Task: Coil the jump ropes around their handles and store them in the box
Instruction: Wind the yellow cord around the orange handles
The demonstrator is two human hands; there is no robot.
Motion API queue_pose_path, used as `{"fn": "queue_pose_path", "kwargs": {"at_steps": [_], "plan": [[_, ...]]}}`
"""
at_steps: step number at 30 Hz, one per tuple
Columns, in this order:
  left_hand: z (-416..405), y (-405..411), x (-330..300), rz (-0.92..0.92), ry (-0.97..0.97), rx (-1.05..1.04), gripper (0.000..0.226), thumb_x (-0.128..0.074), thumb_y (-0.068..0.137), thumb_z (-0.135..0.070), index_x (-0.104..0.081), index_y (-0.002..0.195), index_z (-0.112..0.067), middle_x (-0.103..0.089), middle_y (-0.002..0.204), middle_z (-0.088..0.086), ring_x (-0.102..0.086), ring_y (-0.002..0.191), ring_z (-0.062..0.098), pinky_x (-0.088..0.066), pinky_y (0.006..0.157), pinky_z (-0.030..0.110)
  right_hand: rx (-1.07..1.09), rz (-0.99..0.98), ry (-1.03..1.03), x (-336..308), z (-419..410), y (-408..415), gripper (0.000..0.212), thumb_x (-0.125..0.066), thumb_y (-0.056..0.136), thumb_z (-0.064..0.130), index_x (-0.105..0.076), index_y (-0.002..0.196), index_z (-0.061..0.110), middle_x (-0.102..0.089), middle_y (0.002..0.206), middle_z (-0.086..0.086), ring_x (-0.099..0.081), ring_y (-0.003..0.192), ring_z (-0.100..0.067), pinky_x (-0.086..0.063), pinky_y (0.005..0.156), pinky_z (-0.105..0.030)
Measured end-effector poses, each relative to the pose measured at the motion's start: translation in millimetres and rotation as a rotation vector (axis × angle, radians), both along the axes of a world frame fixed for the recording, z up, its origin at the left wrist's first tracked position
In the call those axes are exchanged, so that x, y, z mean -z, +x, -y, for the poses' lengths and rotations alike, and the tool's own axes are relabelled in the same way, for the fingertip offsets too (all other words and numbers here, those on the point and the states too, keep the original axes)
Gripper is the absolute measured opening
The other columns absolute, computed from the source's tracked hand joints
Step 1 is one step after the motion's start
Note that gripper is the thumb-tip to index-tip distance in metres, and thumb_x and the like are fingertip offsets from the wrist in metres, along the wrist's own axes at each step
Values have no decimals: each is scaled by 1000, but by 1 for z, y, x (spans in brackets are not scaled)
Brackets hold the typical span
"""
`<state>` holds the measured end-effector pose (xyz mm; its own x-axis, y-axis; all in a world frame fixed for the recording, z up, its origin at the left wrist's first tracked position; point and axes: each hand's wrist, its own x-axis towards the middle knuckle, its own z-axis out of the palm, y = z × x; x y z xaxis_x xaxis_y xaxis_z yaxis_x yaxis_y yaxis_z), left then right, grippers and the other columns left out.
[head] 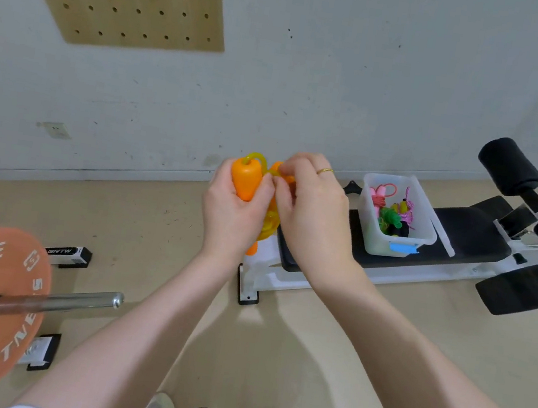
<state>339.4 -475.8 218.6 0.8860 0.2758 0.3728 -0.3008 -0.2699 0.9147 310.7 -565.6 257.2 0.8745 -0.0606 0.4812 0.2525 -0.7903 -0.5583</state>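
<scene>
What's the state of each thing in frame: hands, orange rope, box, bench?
left hand: grips an orange handle, upright
right hand: pinches the yellow rope at the handles
orange jump rope: held in the air, yellow cord partly coiled round the handles
box: open, on the bench, holds coiled ropes
bench: flat on the floor, bears the box
barbell: lies level, orange plate on it

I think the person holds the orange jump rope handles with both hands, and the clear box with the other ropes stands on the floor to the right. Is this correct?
Not fully. The clear box does not stand on the floor; it stands on the black bench, as the head view shows. The rest holds: the left hand grips an orange handle, the right hand works beside it, and the box is to the right with other ropes inside.
</scene>
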Motion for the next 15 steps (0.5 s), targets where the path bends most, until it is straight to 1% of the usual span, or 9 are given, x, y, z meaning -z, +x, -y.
{"fn": "queue_pose_path", "kwargs": {"at_steps": [2,4,7,9,10,11,13,14,15], "plan": [[-3,3,4,0,20,-23,16,-61,74,-32,-45,71,-32,-48,64,-12,-47,59,-4,-34,58,8,8,-69,-94,-2,-5,1,13,-48,93,12,-54,99,2,-52,110,-13,-56,81,-38,-35,61,-36],[-5,5,9,-16,47,-28,20,-65,78,-29,-46,72,-29,-49,65,-12,-47,59,-1,-33,56,8,59,-181,-190,-2,-7,5,15,-42,96,14,-50,103,3,-45,117,-11,-57,83,-36,-26,60,-32],[-4,7,9,-43,33,-29,24,-68,78,-27,-45,70,-31,-49,66,-12,-47,61,1,-33,55,9,156,-243,-387,-2,-11,6,19,-36,97,15,-51,103,5,-43,111,-9,-61,84,-35,-23,48,-31],[-2,11,4,-36,31,-22,17,-64,72,-33,-48,72,-29,-51,66,-12,-48,62,1,-35,57,10,179,-285,-411,3,-12,9,23,-34,97,15,-55,103,6,-47,109,-10,-61,91,-37,-28,53,-30],[-2,14,2,-25,38,-21,14,-62,69,-33,-49,73,-27,-51,66,-12,-48,62,2,-36,58,11,178,-324,-359,4,-11,11,26,-33,98,18,-56,102,7,-49,110,-11,-59,94,-37,-30,59,-32],[-1,17,2,-22,41,-19,14,-61,67,-33,-50,72,-27,-51,64,-12,-48,62,3,-38,59,14,168,-359,-259,6,-9,16,27,-34,97,23,-57,95,9,-51,107,-12,-56,93,-37,-31,63,-33],[1,23,3,-59,3,-18,16,-62,64,-31,-46,66,-28,-49,59,-11,-45,58,7,-39,60,22,127,-393,30,14,-6,27,28,-44,92,25,-46,66,14,-50,85,-11,-46,78,-31,-29,64,-31],[2,28,6,-100,-37,-24,20,-64,63,-31,-44,62,-27,-47,57,-10,-43,56,9,-39,59,26,112,-373,175,21,-5,33,32,-49,87,22,-38,59,15,-48,74,-10,-41,70,-26,-29,61,-31],[4,31,9,-142,-75,-32,24,-64,62,-32,-42,59,-26,-45,55,-9,-42,56,13,-40,60,29,108,-343,286,29,-6,37,32,-53,83,17,-36,56,13,-46,67,-10,-38,65,-23,-29,58,-31]]}}
